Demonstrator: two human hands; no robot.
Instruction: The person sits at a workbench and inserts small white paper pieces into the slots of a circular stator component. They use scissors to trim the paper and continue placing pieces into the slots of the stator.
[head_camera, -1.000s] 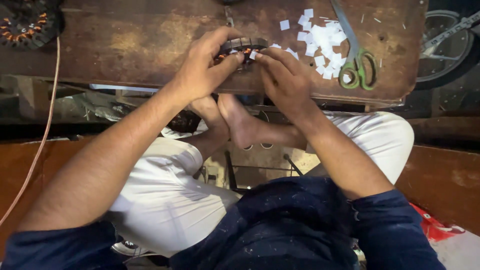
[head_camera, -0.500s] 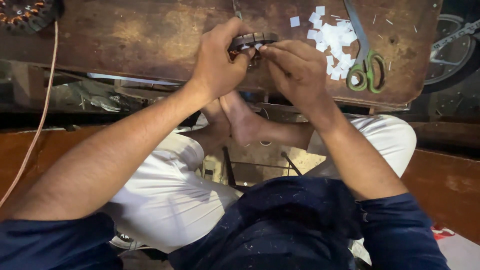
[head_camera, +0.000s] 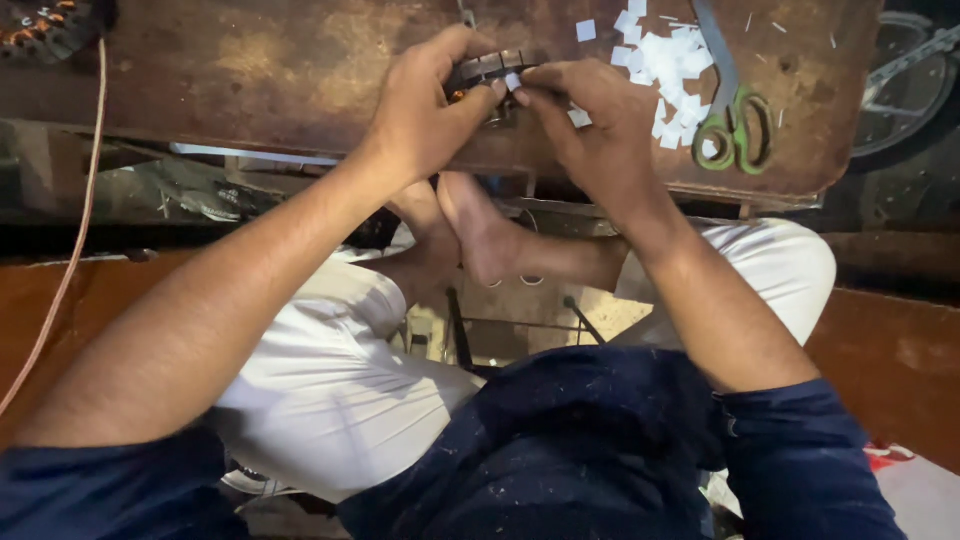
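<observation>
Worn, matt brown board (head_camera: 250, 60); matt white paper slips (head_camera: 672, 55); scissors (head_camera: 728, 100) showing dull metal blades, green, possibly plastic, handles.

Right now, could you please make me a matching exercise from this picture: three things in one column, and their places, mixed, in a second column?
Things:
1. scissors
2. motor core
3. paper pieces

Places:
A. held between the left hand and right hand
B. scattered on the wooden table, left of the blades
C. lying flat at the table's right end

Pairs: 1-C, 2-A, 3-B
</observation>
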